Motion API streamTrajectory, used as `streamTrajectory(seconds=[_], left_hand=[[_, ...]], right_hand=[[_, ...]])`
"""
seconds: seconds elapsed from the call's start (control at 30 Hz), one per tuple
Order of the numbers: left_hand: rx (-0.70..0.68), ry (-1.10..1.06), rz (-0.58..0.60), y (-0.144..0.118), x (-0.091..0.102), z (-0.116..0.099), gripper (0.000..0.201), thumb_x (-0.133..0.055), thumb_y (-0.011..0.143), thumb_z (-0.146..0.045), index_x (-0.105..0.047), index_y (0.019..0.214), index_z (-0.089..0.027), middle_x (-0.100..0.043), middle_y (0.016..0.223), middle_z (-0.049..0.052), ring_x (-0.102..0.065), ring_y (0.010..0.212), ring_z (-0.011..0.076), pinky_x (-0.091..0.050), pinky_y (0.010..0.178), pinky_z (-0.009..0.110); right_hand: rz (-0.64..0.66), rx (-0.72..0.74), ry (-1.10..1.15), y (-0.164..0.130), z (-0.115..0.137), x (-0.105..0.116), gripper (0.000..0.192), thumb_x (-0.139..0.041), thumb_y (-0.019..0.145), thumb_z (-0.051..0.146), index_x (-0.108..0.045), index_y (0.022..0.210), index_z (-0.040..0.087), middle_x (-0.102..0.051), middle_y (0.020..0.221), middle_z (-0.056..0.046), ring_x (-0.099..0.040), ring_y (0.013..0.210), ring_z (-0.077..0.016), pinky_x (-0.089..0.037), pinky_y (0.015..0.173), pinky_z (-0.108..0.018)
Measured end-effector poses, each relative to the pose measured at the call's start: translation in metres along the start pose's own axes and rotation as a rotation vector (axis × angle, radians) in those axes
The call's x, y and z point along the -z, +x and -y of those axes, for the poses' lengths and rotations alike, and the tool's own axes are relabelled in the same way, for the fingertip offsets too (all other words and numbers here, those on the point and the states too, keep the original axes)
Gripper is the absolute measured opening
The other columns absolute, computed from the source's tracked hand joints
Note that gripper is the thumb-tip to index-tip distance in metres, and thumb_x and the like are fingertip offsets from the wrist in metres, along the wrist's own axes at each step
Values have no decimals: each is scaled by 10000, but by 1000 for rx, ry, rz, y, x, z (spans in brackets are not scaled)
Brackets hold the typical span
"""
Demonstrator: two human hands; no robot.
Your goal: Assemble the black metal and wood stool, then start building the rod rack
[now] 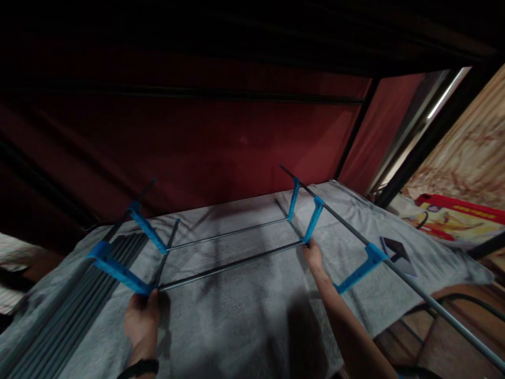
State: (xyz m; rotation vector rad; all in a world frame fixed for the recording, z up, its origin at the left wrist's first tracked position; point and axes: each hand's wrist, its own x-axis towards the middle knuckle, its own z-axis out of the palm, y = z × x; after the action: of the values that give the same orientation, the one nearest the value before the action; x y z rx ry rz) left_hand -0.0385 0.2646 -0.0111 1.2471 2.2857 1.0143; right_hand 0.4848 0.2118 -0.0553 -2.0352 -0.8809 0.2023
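Note:
A partly joined rack frame of grey metal tubes (232, 266) and blue plastic brackets (122, 273) stands on a grey blanket. My left hand (142, 318), with a dark band at the wrist, is closed at the lower end of the near left bracket, where a crosswise tube meets it. At the other end of that tube, my right hand (313, 257) is closed around the corner below a right-hand blue bracket (314, 218). Another blue bracket (359, 271) hangs from the long right tube (437, 310), beside my right forearm. The fingers partly hide both joints.
Several loose grey tubes (84, 300) lie side by side on the blanket (221, 326) at the left. A dark flat object (396, 252) rests at the right, near a red and yellow box (457, 221). Behind stands a red panel (221, 142); dark posts frame the space.

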Motion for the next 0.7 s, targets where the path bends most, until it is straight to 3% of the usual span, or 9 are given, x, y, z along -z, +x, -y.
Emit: streamTrajectory(seconds=[0.23,0.53,0.7], left_hand=[[60,-40,-110,4,-4,2,216,-668,704,-420,-566,762,-239,-503,623,-9,-457,589,189,-348,574,309],[148,-62,-171,1,-11,0,233,-634,690,-446,-533,711,-238,-483,630,-14,-521,642,217,-368,621,328],[97,-123,-179,-2,-13,1,199,-639,701,-399,-591,780,-223,-539,672,-3,-569,686,222,-387,627,325]], right_hand=[[-2,-54,-113,-3,13,7,331,-491,840,200,-666,1119,159,-741,921,-110,-698,974,-267,-527,847,-327],[10,-84,-230,-6,19,10,306,-470,894,205,-678,1106,130,-738,923,-143,-711,947,-275,-511,807,-324],[28,-74,-244,-5,17,11,336,-470,904,243,-669,1130,93,-736,922,-168,-712,923,-294,-508,782,-350]])
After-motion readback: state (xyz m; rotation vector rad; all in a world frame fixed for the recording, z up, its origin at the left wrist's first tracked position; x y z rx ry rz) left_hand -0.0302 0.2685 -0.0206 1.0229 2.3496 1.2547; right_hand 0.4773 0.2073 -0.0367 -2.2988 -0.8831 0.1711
